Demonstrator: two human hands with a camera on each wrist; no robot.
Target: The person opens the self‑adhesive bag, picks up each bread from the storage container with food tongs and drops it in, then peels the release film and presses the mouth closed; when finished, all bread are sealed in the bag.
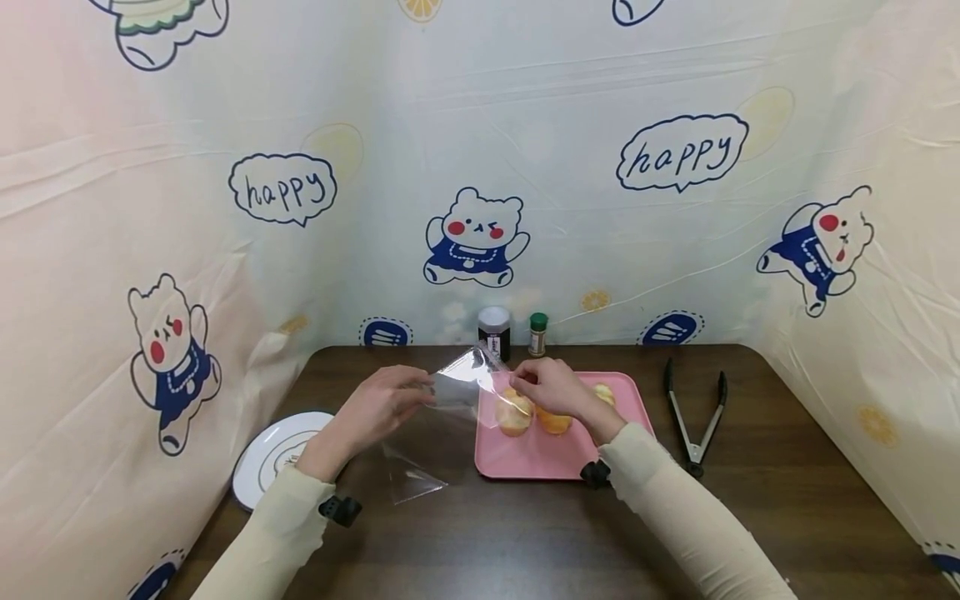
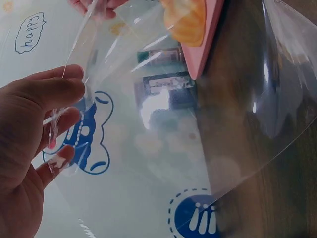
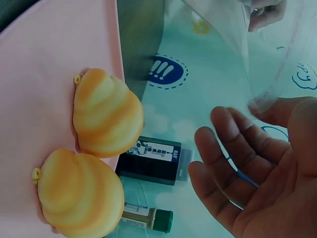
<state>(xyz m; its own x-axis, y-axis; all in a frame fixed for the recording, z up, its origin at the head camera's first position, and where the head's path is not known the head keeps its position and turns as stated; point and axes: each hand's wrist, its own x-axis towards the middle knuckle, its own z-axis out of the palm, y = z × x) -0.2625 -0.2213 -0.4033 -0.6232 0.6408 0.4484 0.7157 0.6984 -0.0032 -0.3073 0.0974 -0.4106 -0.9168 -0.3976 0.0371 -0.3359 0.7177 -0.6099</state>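
Note:
A clear plastic bag (image 1: 457, 396) is stretched between both hands over the table, its lower corner hanging down at the left. My left hand (image 1: 384, 402) pinches one side of it between thumb and fingers; the left wrist view shows the film running past the fingertips (image 2: 72, 82). On the opposite side, my right hand (image 1: 558, 387) pinches the film's edge, its other fingers loosely spread in the right wrist view. Beneath that hand, a pink tray (image 1: 517, 460) carries several golden, ridged bread rolls (image 3: 106, 116), partly hidden by hand and film.
A white plate with a dark rim (image 1: 258, 450) lies left, partly behind the left arm. Black-tipped tongs (image 1: 693, 433) lie spread open at right. At the back stand a dark jar with a pale lid (image 1: 494, 329) and a green-capped bottle (image 1: 537, 333), before a printed cloth.

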